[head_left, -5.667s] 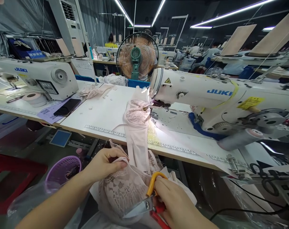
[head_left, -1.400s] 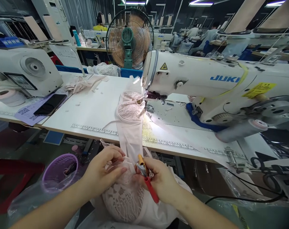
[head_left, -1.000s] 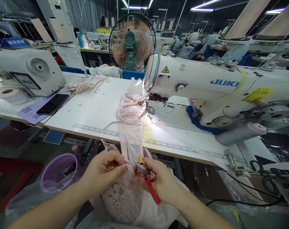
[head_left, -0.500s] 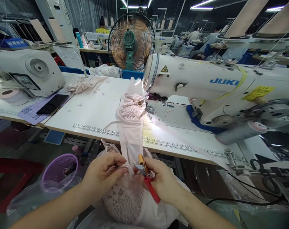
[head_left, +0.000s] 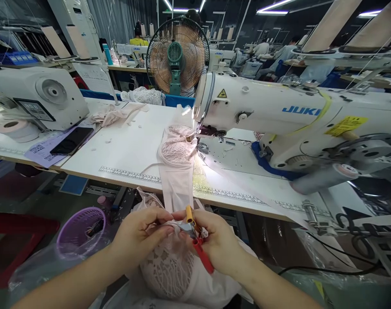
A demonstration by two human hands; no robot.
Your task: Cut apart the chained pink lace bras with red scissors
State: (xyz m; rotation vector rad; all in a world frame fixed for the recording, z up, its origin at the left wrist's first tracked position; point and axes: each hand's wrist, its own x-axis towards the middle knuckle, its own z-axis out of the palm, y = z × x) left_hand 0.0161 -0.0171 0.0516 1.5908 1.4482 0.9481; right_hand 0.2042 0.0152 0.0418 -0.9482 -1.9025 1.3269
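Observation:
Pale pink lace bras hang in a chain from the sewing machine (head_left: 260, 107) down to my lap. One bra (head_left: 176, 152) lies on the table beneath the needle; another lace bra (head_left: 166, 274) rests on my lap. My left hand (head_left: 147, 234) pinches the fabric edge between thumb and fingers. In my right hand (head_left: 215, 240) are small thread snips (head_left: 200, 249) with red and orange handles. Their blades point left and touch the fabric beside my left fingertips. Fingers partly hide the blade tips.
A purple basket (head_left: 81, 231) stands below the table at left, near a red stool (head_left: 21, 249). On the white table (head_left: 124, 150) lie a phone (head_left: 71, 140), paper and fabric scraps (head_left: 110, 115). A fan (head_left: 178, 56) stands behind; a second machine (head_left: 37, 96) is left.
My right hand has moved slightly left with the snips, bringing the blades against the fabric at my left fingers. My left hand stays nearly in place.

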